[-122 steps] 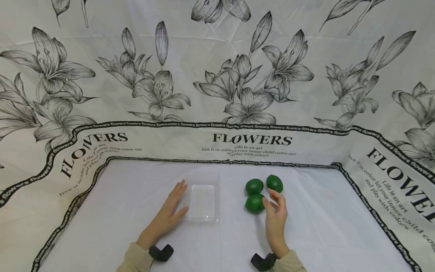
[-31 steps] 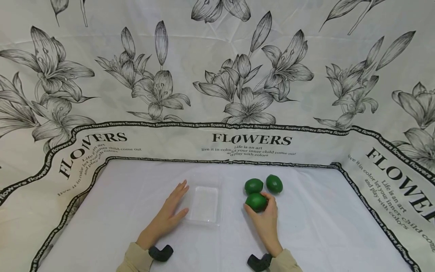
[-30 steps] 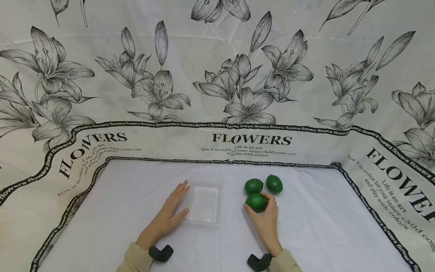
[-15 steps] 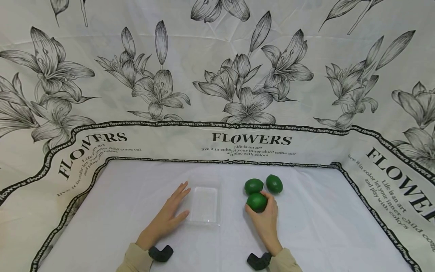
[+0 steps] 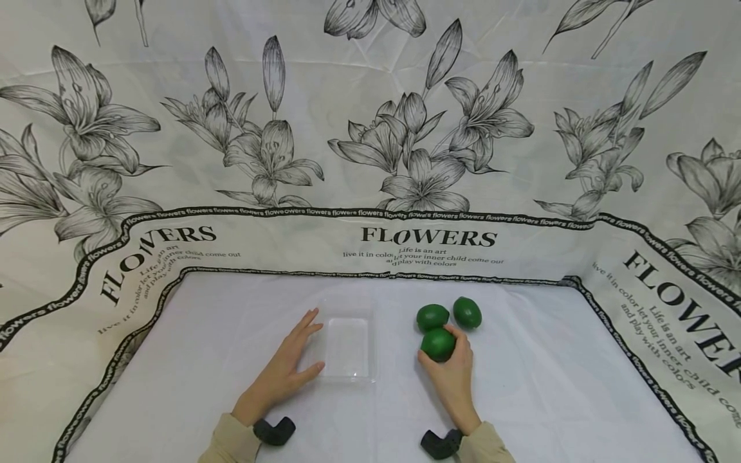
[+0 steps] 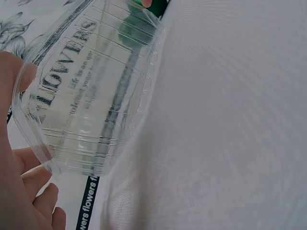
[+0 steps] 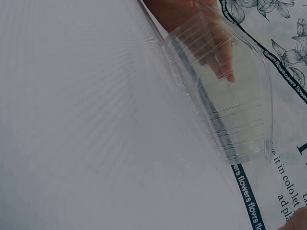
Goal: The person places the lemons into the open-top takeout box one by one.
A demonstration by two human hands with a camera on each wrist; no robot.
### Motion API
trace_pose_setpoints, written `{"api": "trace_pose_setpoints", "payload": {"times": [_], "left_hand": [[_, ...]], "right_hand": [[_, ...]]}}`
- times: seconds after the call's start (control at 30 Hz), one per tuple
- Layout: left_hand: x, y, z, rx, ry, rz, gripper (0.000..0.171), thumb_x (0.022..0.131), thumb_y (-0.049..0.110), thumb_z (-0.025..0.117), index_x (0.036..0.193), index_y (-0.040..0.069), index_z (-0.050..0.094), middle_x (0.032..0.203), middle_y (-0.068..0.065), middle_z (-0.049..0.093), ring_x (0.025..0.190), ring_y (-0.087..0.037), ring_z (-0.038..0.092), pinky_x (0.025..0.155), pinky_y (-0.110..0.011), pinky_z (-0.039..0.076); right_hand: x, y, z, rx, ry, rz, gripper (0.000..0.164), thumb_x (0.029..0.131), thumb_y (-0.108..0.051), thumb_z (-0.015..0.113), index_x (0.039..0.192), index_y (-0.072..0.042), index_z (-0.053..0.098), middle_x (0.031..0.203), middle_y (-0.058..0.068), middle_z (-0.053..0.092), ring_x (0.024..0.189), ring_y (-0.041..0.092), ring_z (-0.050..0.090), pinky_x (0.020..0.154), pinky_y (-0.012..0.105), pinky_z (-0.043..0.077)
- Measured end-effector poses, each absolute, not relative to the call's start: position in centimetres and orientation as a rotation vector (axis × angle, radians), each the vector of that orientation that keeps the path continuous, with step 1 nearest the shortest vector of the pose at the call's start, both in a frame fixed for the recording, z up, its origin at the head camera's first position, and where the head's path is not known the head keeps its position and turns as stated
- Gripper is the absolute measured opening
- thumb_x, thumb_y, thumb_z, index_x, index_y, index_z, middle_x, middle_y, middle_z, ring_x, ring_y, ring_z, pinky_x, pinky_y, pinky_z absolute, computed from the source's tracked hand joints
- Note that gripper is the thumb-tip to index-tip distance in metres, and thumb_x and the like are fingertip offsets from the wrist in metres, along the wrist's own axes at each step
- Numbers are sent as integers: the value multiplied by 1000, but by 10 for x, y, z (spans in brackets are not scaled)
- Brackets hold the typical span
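My right hand (image 5: 456, 382) grips the nearest of three green limes, the held lime (image 5: 437, 344), with thumb on its left and fingers on its right. Just behind it lies a second lime (image 5: 432, 317), close against it in this view; a third lime (image 5: 467, 312) sits back to the right. My left hand (image 5: 280, 373) is at the left side of a clear plastic box (image 5: 372, 350), fingers stretched along its rim. The left wrist view has the box (image 6: 91, 110) side-on, with the thumb and fingertips at its edge. Only a bit of the right hand (image 7: 295, 221) enters the right wrist view.
A white cloth (image 5: 556, 386) covers the table. Behind and at both sides rises a floral-printed fabric (image 5: 301, 244) with black lettered trim. Dark wrist mounts (image 5: 274, 431) sit by both sleeves.
From beside the limes, my right hand has shifted left and taken hold of the nearest one. The box slid slightly right earlier. In the last second hardly anything has moved.
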State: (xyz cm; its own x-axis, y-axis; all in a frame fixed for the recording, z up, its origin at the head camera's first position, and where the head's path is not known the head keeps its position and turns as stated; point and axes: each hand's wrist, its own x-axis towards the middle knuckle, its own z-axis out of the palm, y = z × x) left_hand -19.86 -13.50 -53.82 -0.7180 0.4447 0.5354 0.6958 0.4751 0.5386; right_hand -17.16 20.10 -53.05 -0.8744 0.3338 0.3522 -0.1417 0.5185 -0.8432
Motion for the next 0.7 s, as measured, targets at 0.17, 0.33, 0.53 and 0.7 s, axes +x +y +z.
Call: {"api": "trace_pose_setpoints", "payload": {"times": [0.17, 0.33, 0.53, 0.7], "left_hand": [[-199, -135, -538, -958, -2400, -1120, 66, 88, 28, 68, 143, 0, 44, 162, -13, 23, 149, -33, 21, 113, -58, 25], [-199, -135, -538, -958, -2387, -1146, 65, 89, 25, 68, 143, 0, 42, 162, -16, 23, 149, -34, 20, 120, -39, 17], [-200, -135, -539, -965, -2344, -1186, 63, 86, 13, 65, 143, 1, 41, 161, -19, 23, 149, -36, 19, 118, -24, 9], [-200, -136, -540, -965, -2331, -1186, 61, 87, 11, 63, 143, -1, 41, 161, -19, 24, 149, -36, 19, 118, -22, 7]], "right_hand": [[-171, 202, -531, -170, -2313, 1341, 68, 75, -8, 80, 135, -6, 47, 131, 19, 49, 117, 36, 46, 96, 53, 38], [-170, 201, -530, -157, -2336, 1380, 69, 76, -9, 81, 136, -8, 48, 135, 18, 50, 121, 34, 49, 98, 52, 39], [-171, 200, -531, -119, -2316, 1405, 68, 74, -8, 83, 134, -10, 51, 128, 16, 57, 108, 27, 55, 88, 43, 44], [-170, 198, -532, -82, -2316, 1390, 68, 73, -8, 85, 132, -12, 53, 120, 13, 61, 97, 21, 55, 80, 32, 44]]}}
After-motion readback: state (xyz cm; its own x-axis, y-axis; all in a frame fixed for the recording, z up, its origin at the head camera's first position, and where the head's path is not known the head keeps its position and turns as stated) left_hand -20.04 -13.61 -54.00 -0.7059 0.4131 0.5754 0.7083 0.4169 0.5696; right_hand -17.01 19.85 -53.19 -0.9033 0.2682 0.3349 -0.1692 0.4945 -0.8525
